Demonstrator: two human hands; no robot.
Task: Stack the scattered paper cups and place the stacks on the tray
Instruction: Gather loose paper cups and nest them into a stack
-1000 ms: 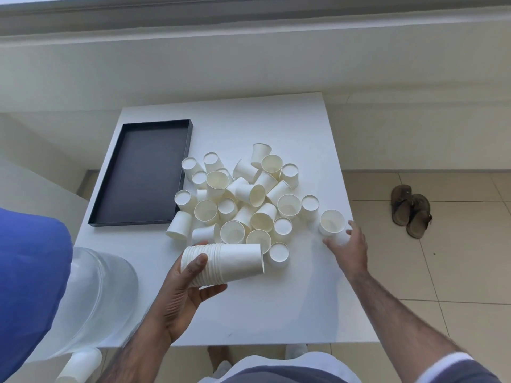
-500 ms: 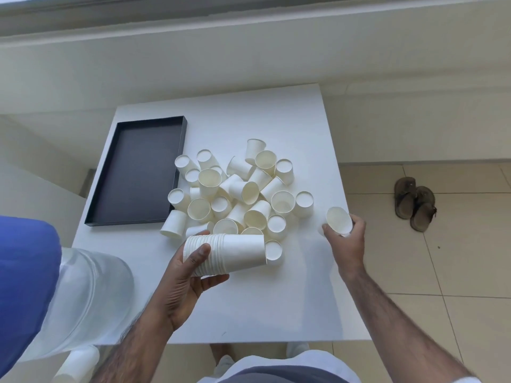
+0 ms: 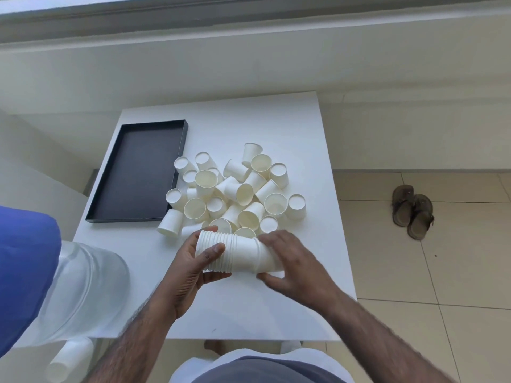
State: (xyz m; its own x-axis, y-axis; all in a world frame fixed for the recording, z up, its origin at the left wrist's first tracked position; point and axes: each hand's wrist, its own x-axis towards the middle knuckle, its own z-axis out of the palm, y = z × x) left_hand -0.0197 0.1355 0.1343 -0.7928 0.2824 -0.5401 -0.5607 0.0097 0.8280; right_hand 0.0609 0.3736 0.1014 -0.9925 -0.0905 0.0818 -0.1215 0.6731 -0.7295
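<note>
Step in hand, we judge: nesting one more cup. Our left hand (image 3: 190, 269) curls round rim end of sideways stack of white paper cups (image 3: 235, 252), just above white worktop (image 3: 249, 308). Our right hand (image 3: 293, 261) wraps skewed outer cup (image 3: 266, 258). Next: straighten it, seat it, reach for loose cup pile (image 3: 235, 192). No stacks yet on black rectangular tray (image 3: 138, 172).

A white square table (image 3: 249, 120) fills the middle of the frame, standing against a pale wall with a ledge (image 3: 249, 59) across the top. At right, a pair of brown sandals (image 3: 412, 211) sits side by side on the beige tiled floor (image 3: 442, 272), well apart from the table. At lower left a large clear plastic jug (image 3: 88, 286) stands just beside the table's near corner, with a blue object (image 3: 25, 272) partly covering it at the frame's left edge.
</note>
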